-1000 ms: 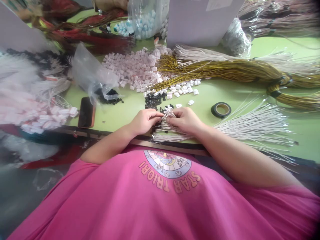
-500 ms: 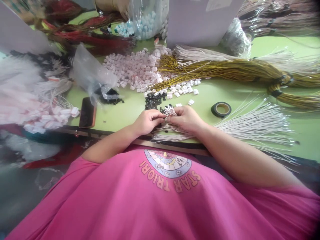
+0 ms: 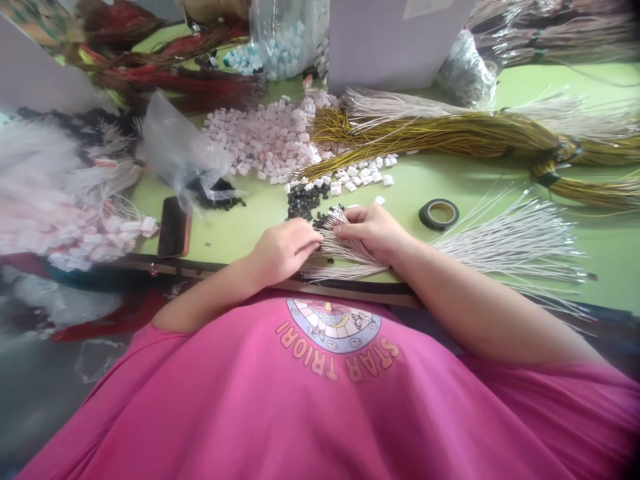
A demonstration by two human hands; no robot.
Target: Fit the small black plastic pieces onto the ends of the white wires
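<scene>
My right hand is closed around a bunch of thin white wires, whose tips fan out between the thumb and fingers. Close by on the left, the fingertips of my left hand are pinched together at the edge of that bunch; what sits in the pinch is too small to make out. Just beyond both hands lies a heap of small black parts. More white wires spread over the green table beside my right forearm.
A tape roll lies right of my hands, a phone left. Behind are small white connector housings, a yellow-brown wire bundle and a clear plastic bag. White connector-tipped wires pile up at the left edge.
My left hand has drawn back left and slightly toward me, away from the wire tips. My right hand keeps its hold on the white wires.
</scene>
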